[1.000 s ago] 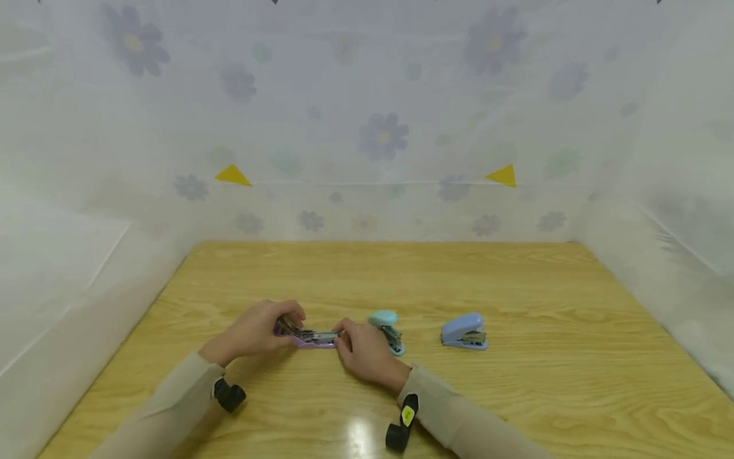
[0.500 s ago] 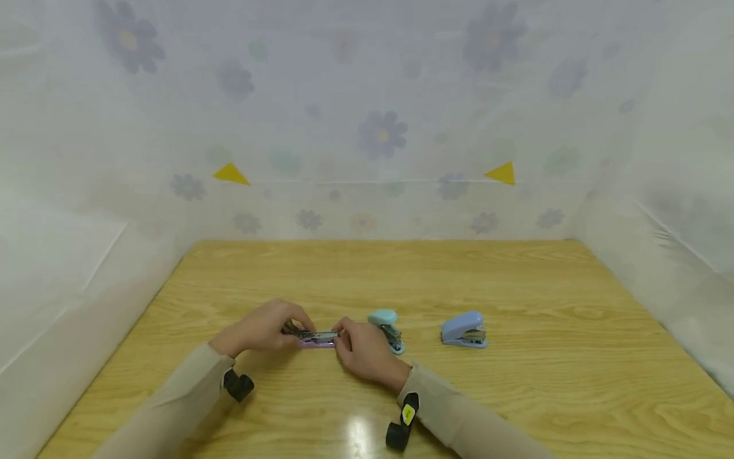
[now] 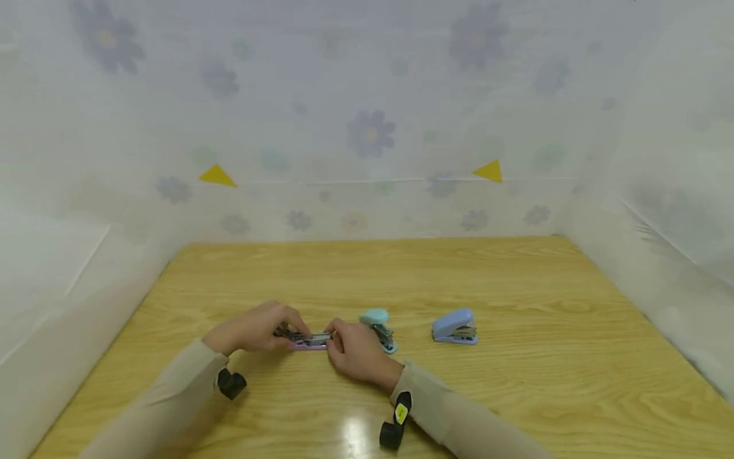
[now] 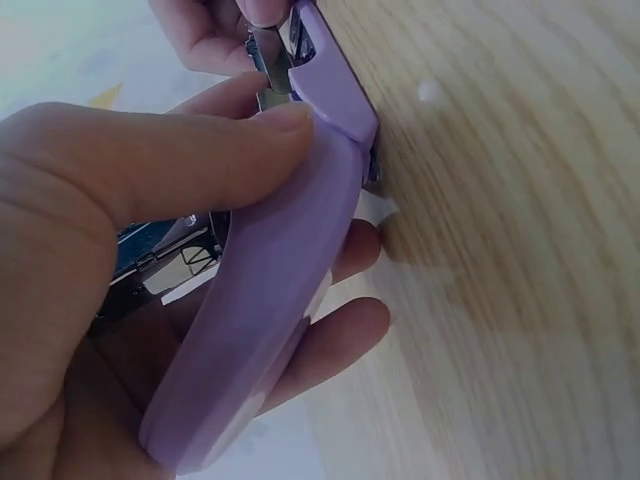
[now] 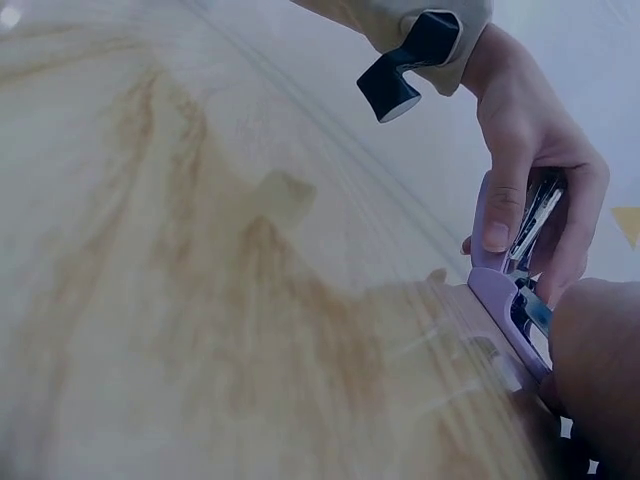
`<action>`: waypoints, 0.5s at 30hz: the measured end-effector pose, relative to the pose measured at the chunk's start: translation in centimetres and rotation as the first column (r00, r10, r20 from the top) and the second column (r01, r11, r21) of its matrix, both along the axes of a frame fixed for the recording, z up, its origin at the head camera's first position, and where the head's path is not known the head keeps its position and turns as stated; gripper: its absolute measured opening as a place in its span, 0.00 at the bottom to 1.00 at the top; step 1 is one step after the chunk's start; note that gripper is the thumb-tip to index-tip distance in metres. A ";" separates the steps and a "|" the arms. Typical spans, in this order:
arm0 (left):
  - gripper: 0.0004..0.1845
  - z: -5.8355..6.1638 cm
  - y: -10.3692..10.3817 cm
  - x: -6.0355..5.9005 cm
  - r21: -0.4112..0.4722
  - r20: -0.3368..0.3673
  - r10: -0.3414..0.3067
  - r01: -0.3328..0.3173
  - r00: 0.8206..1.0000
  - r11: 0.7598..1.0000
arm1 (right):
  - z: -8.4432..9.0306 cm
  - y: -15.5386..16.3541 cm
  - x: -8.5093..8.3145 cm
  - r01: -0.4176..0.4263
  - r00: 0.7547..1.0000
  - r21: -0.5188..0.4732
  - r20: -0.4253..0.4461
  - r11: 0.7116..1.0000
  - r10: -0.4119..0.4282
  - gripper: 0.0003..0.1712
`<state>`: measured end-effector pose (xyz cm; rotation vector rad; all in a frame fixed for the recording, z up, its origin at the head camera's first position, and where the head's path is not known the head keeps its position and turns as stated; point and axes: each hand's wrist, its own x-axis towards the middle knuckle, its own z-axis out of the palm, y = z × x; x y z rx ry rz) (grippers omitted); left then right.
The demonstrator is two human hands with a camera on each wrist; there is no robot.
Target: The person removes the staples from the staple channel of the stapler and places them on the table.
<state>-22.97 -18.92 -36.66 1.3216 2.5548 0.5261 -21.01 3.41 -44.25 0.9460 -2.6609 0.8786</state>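
Observation:
A small purple stapler [image 3: 308,341] lies swung open on the wooden table [image 3: 516,395], its metal staple rail showing. My left hand [image 3: 255,329] grips the purple cover [image 4: 270,300] with thumb on top and fingers underneath. My right hand [image 3: 352,347] pinches the other end of the stapler [image 5: 505,290] at the metal rail. Both hands rest low on the table near its front middle.
A teal mini stapler [image 3: 378,326] lies just right of my right hand. Further right stands a blue mini stapler [image 3: 454,327]. White flowered sheeting [image 3: 373,134] walls the table on three sides. Black wrist-camera mounts [image 3: 231,384] sit on both sleeves.
My left hand has slid a little rightward along the stapler, bringing the hands closer. The head view has shifted slightly. The other staplers have not moved.

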 end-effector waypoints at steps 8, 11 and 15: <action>0.12 -0.1 0.4 0.0 0.002 0.038 0.007 -0.007 0.999 1.000 | 0.1 0.2 0.0 0.007 1.000 0.006 0.000 1.000 -0.007 0.09; 0.13 0.2 0.5 -0.1 -0.009 0.086 0.017 -0.016 0.996 1.000 | 0.0 0.2 0.0 0.002 1.000 0.010 0.011 1.000 -0.002 0.08; 0.13 0.6 0.6 -0.3 -0.039 0.114 0.029 -0.024 0.993 0.999 | -0.1 0.0 -0.1 0.004 1.000 0.020 0.016 1.000 -0.004 0.08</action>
